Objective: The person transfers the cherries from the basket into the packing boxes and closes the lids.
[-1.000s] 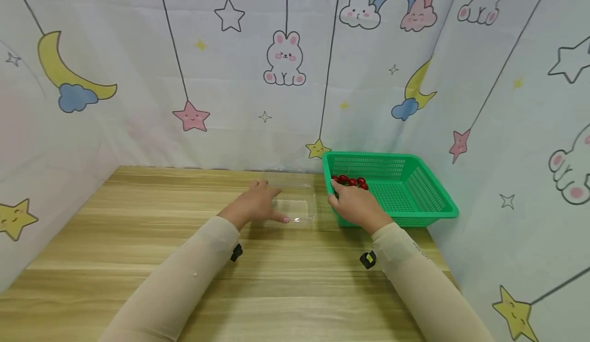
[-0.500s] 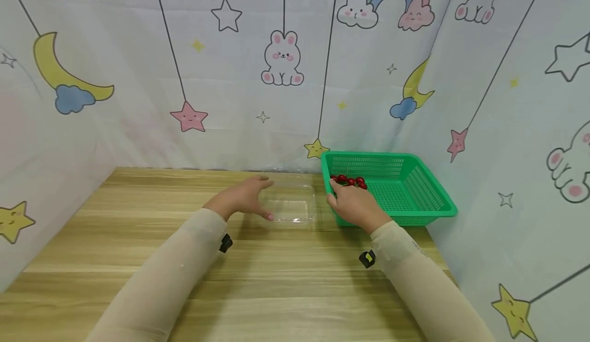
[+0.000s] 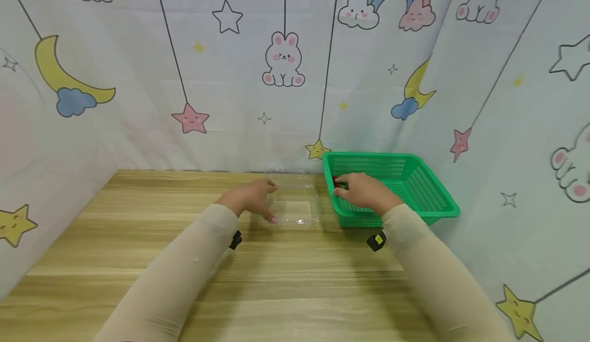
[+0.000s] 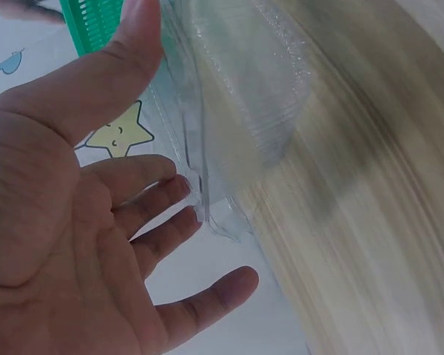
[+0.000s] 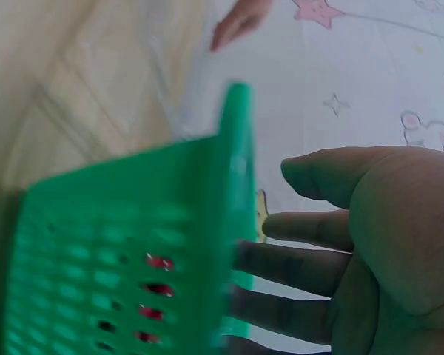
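Observation:
A clear plastic box (image 3: 297, 210) stands on the table, left of a green basket (image 3: 392, 214). My left hand (image 3: 249, 198) is at the box's left side, thumb and fingers spread; in the left wrist view some fingertips lie against or very near the box's edge (image 4: 196, 140). Over the basket's left end reaches my right hand (image 3: 369, 193), covering most of the red cherries (image 3: 336, 182). The right wrist view has that hand (image 5: 385, 244) with a gap between thumb and fingers and nothing seen there. Some fingertips are hidden behind the basket's rim, and red shows through its slots.
The wooden table (image 3: 276, 285) meets a white patterned cloth (image 3: 221, 76) at the back. The same kind of cloth hangs close beside the basket on the right. A black wrist camera (image 3: 377, 240) sits under the right wrist.
My left hand moved left from the box, then slightly back toward it. My right hand shifted right and farther over the basket, now hiding most of the cherries.

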`<state>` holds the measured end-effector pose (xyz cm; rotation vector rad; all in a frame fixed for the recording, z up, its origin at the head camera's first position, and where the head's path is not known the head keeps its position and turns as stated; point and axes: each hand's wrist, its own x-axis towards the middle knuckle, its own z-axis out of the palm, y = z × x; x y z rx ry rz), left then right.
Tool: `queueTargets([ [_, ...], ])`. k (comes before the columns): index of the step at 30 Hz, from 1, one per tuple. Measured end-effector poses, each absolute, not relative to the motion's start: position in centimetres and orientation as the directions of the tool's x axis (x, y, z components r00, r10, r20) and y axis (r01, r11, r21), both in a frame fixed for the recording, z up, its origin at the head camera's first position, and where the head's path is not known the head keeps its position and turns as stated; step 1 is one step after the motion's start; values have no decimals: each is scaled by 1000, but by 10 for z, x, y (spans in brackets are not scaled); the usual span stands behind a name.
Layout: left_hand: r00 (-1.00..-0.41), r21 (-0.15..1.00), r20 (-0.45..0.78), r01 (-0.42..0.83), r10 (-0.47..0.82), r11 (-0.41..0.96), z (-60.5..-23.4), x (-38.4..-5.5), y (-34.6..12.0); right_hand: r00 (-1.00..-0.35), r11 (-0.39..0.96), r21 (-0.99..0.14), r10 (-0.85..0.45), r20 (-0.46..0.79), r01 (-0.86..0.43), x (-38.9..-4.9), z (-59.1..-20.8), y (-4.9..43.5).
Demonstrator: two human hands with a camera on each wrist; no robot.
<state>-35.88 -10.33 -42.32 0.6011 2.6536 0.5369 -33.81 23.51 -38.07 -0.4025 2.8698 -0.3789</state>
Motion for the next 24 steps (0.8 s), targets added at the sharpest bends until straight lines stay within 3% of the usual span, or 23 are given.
queueTargets([
  [12,-860,368,-286,309,423,877,-416,-359,-97,-893,926,-308,-317,-320,-218,-399,-331,268],
  [24,-863,315,-280,331,421,889,-417,-357,-93,-868,974,-192,-197,-455,-120,-463,-371,296],
])
